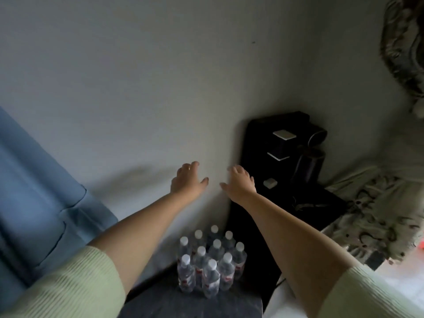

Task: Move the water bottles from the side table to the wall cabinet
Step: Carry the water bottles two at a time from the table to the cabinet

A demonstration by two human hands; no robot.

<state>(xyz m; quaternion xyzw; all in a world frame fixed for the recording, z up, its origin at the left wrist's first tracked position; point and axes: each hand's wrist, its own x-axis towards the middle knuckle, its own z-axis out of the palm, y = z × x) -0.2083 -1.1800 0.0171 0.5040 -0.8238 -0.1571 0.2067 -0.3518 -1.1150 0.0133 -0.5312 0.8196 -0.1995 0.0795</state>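
The scene is seen through a single wide-angle view, taken from the person's head and aimed forward and steeply down toward a pale wall [137, 88]. Both forearms are caught entering from the near edge, the left hand [187, 180] and right hand [239, 181] lying near mid-frame. The cluster of water bottles [210, 262] is looked at from above, close below the lens. Straight lines are bent toward the edges. No second view is given, so nothing is shared.
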